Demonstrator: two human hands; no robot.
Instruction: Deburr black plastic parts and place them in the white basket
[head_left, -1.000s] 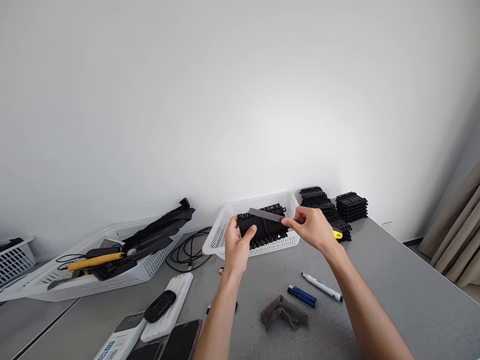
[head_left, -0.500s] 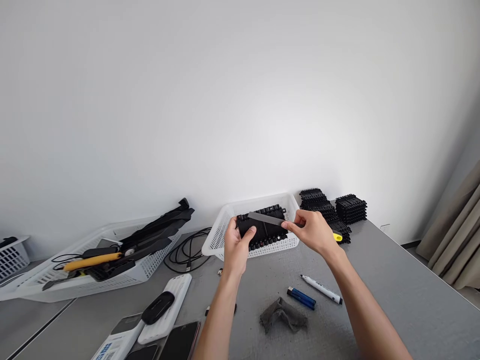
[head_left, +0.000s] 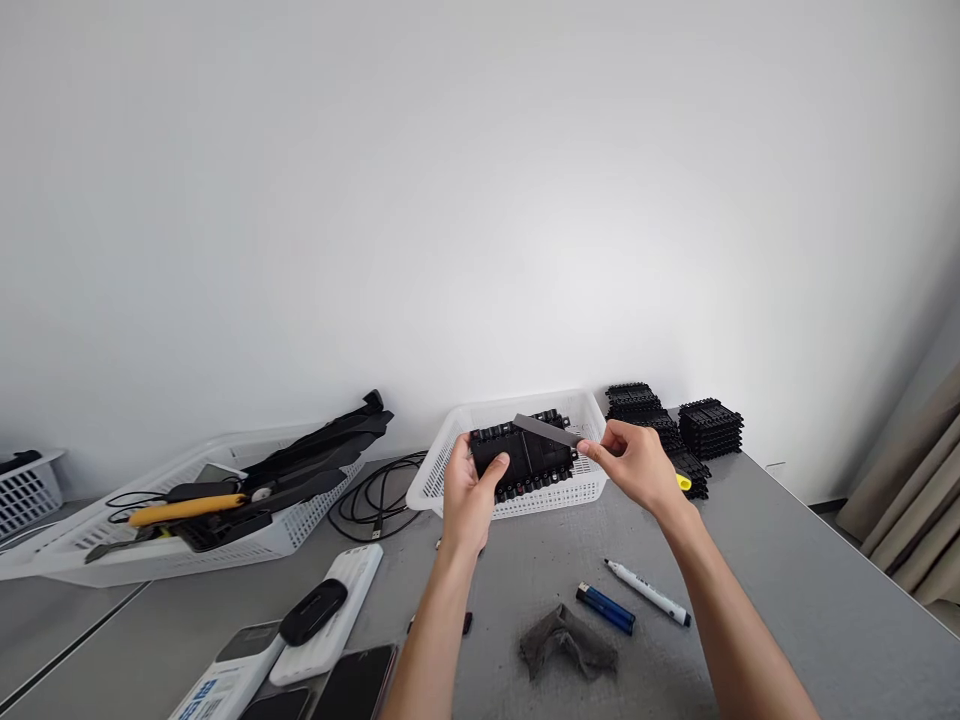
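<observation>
My left hand [head_left: 469, 498] is closed on the left end of a black plastic panel [head_left: 536, 455], its thumb lying across the face. Both long edges of the panel carry rows of small knobs and clips. My right hand [head_left: 636, 462] grips a flat grey file [head_left: 546, 431], whose blade slants over the panel's upper edge. A yellow end [head_left: 683, 482] shows past the right hand, in line with the blade. Whether the blade touches the panel I cannot tell. Behind the panel stands a white perforated basket [head_left: 439, 470].
Black panels are stacked [head_left: 710, 428] at the back right. A marker [head_left: 649, 593], a blue lighter [head_left: 606, 608] and a grey cloth [head_left: 568, 643] lie in front. At left are a basket of tools [head_left: 247, 555], a coiled cable [head_left: 367, 500], a white power bank [head_left: 334, 612] and phone [head_left: 354, 685].
My right hand has drawn the file slightly right, and its blade slants more steeply. The left hand still holds the panel. The whole view has shifted a little.
</observation>
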